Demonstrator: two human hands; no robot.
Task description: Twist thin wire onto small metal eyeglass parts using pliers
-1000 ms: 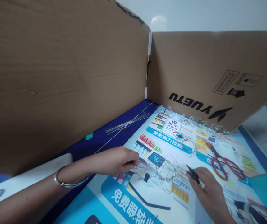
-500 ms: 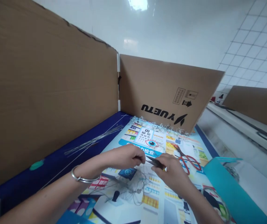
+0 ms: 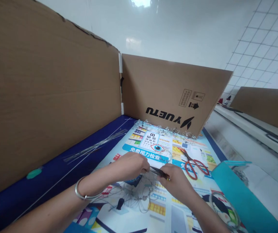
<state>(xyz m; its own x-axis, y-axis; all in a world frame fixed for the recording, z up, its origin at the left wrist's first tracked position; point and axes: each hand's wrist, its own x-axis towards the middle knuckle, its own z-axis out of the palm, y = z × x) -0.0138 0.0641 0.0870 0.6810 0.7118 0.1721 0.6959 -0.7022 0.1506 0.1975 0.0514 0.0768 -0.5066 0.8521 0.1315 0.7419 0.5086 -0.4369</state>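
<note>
My left hand (image 3: 139, 164), with a silver bangle on its wrist, is closed in a pinch; what lies between its fingertips is too small to make out. Close beside it on the right, my right hand (image 3: 174, 179) is wrapped round dark needle-nose pliers (image 3: 158, 172), whose jaws point left at the left fingertips. Some yellow shows on the pliers' handle. Below both hands, a loose tangle of thin wire (image 3: 141, 195) lies on the printed poster (image 3: 158, 207). Red-handled scissors (image 3: 194, 166) rest with blades spread to the right of my right hand.
A bundle of straight wires (image 3: 96, 145) lies on the blue cloth at left. Cardboard panels (image 3: 170, 87) stand at the left and back, with small wire pieces (image 3: 168, 131) along the back one's foot. At right are a wire coil (image 3: 226, 210) and a teal folder (image 3: 240, 191).
My hands have shifted slightly down in the picture, the pliers still at the left fingertips. The whole view has moved a little. The scissors and wire tangle lie as before.
</note>
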